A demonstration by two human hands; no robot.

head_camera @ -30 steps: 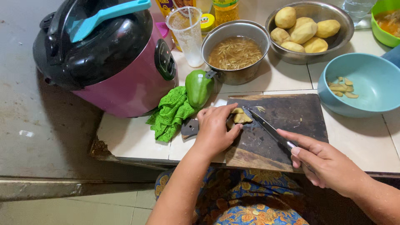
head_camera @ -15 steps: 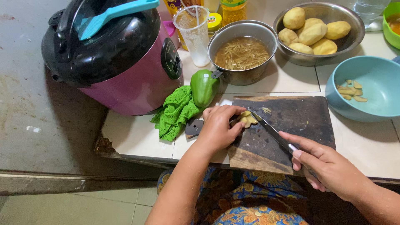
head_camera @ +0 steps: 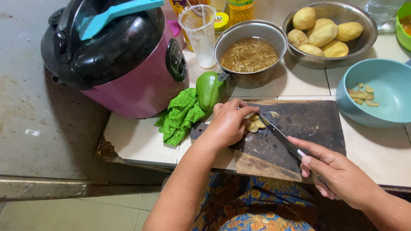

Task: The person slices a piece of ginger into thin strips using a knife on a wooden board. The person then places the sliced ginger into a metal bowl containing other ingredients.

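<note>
Two hands work over a white tiled surface (head_camera: 141, 137) that runs along a grey floor at left. Largest on it is a pink and black cooker (head_camera: 115, 60) at far left, with a blue scoop (head_camera: 120, 13) on its lid. Right of that stands a clear cup (head_camera: 200, 34), then a steel pot (head_camera: 250, 53) of thin shreds in liquid, then a steel bowl (head_camera: 364, 25) of peeled potatoes (head_camera: 323, 32) at far right. A blue bowl (head_camera: 376, 94) at right holds a few pale slices. A dark board (head_camera: 308, 124) lies near the front edge, with a green cloth (head_camera: 180, 115) and a green fruit (head_camera: 209, 87) just left of it.

On the board's far left part lies a pale yellow piece (head_camera: 254, 125), partly sliced. The left hand (head_camera: 227, 124) rests over it, fingers (head_camera: 233, 107) curled and pressing down, so the piece shows only at their right edge. The right hand (head_camera: 338, 175) grips the handle of a knife (head_camera: 278, 134), fingers wrapped tight; the blade slants up and left, its tip touching the piece just beside the left fingertips.

A blue patterned garment shows below the near edge of the surface.
</note>
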